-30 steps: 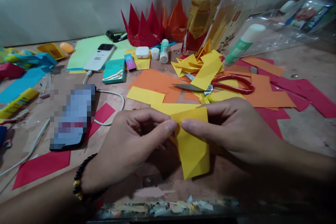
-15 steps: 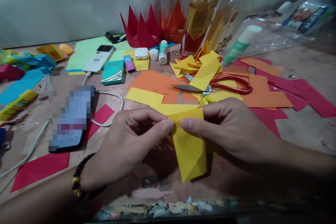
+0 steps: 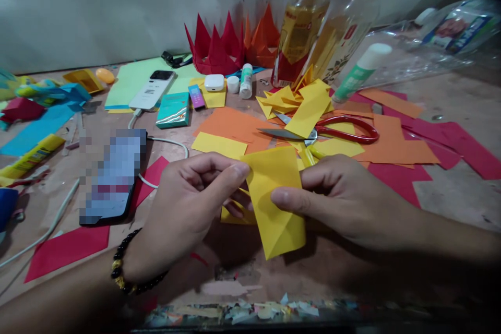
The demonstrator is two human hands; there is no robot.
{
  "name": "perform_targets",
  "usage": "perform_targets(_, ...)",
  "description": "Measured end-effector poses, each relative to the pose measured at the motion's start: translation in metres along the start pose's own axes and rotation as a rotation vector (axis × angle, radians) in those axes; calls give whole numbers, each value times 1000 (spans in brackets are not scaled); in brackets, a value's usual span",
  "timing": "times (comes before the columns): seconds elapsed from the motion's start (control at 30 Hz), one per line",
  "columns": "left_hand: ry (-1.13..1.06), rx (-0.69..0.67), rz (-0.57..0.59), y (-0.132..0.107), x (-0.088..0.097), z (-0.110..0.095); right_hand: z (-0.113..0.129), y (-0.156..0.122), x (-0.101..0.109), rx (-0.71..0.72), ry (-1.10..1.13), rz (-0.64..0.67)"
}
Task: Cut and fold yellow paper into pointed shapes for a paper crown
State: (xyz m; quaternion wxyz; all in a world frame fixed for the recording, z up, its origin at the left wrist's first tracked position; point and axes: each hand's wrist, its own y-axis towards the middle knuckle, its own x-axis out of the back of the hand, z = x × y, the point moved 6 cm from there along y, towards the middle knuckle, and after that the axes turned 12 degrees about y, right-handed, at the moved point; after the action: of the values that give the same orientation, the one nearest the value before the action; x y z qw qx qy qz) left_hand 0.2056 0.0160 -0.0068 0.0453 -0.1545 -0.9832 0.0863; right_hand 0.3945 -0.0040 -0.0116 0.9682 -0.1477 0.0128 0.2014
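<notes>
yellow folded paper point(image 3: 272, 203) is pinched between my left hand point(image 3: 188, 203) and right hand point(image 3: 344, 201), both gripping its edges above the bench point(image 3: 462, 193), red-handled scissors point(image 3: 346, 133) lying just beyond.

Left hand point(image 3: 188, 203) and right hand point(image 3: 344, 201) pinch folded yellow paper point(image 3: 272, 201) from both sides, paper held above tabletop point(image 3: 462, 188). Black and gold bead bracelet point(image 3: 127, 266) on left wrist. Red-handled scissors point(image 3: 317, 133) lie just past right hand, on orange paper pieces point(image 3: 391, 146). Blurred phone point(image 3: 113, 177) beside left hand, white cable point(image 3: 168, 143) next to it. Glue stick point(image 3: 362, 73) near clear plastic bottle point(image 3: 324, 26). Red paper crown point(image 3: 213, 47) at back, by wall.
</notes>
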Motion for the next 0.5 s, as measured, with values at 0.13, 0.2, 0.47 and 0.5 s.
perform_targets(0.13, -30, 13, -14, 0, -2, 0, -1, 3, 1, 5, -46, -3)
perform_targets(0.2, -19, 8, -41, 1, -1, -1, -3, 5, 0, -13, -65, -1)
perform_targets(0.47, 82, -44, -170, 3, 10, -4, -6, 5, 3, -89, -126, 29)
perform_targets(0.5, 97, -44, -173, 3, 10, -3, -5, 5, 4, -82, -139, 25)
